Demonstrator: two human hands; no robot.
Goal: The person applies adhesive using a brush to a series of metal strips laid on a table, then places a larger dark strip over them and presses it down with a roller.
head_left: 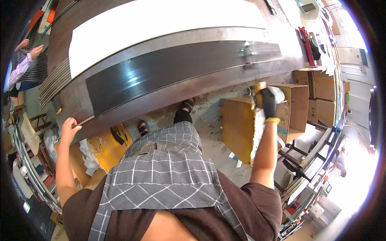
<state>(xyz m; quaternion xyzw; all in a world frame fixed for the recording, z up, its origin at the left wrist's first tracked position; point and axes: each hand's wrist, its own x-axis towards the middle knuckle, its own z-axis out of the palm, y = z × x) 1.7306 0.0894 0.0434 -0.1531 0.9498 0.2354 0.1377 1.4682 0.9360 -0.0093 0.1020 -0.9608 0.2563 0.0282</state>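
Note:
At the table's left front corner, my bare left hand (pixel 70 129) pinches the end of a thin metal strip (pixel 86 120), its fingers closed. A long dark, glossy sheet (pixel 161 68) lies on the brown table (pixel 72 102), and a thin line runs along its near edge. My right hand (pixel 267 102), in a dark glove with a yellow cuff, is off the table's front edge above an open cardboard box (pixel 239 126). Its fingers look curled, with something yellowish at their tips, but motion blur hides what it is. A blurred dark object (pixel 247 53) stands near the sheet's right end.
A large white sheet (pixel 161 24) covers the table's far side. Several thin metal strips (pixel 54 83) lie at the left end. Cardboard boxes (pixel 321 96) stand at right, another box (pixel 110 146) at left. A person's hands (pixel 36 51) show at far left.

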